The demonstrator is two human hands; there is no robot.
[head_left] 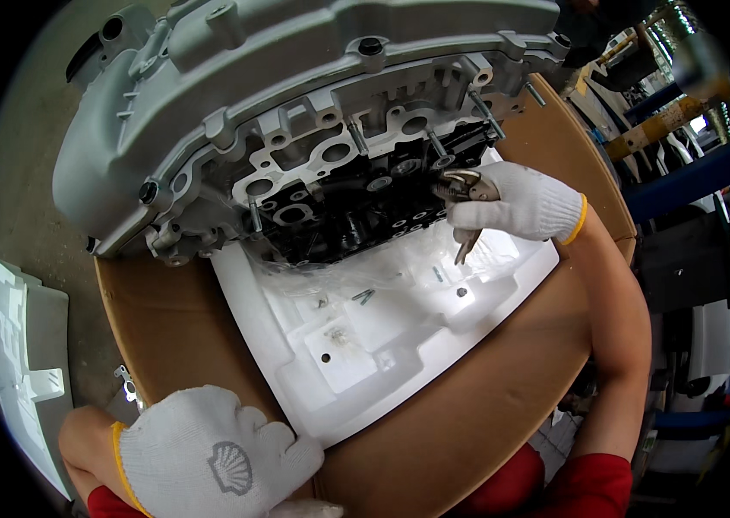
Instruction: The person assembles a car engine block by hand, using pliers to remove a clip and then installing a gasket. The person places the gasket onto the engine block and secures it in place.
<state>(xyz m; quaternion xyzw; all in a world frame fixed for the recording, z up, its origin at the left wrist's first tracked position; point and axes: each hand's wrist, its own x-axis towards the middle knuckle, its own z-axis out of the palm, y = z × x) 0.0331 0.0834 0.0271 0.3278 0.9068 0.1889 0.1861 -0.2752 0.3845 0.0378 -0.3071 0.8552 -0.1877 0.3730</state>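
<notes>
A grey engine (pixel 296 104) with studs along its side sits in a cardboard box (pixel 460 388). My right hand (pixel 524 203), in a white knitted glove, is closed around metal locking pliers (pixel 473 186). The pliers' jaws point left, close to the engine's dark lower side and below a stud (pixel 438 142). Whether they touch anything there, I cannot tell. My left hand (pixel 222 449), gloved too, is closed over the near left rim of the box, its thumb partly showing at the lower edge of the picture.
White foam packing (pixel 399 358) lines the box under the engine, with clear plastic film (pixel 330 281) on it. Loose studs (pixel 363 296) lie on the foam. Another white foam piece (pixel 32 363) stands on the floor at left. Racks with blue beams (pixel 693 177) stand at right.
</notes>
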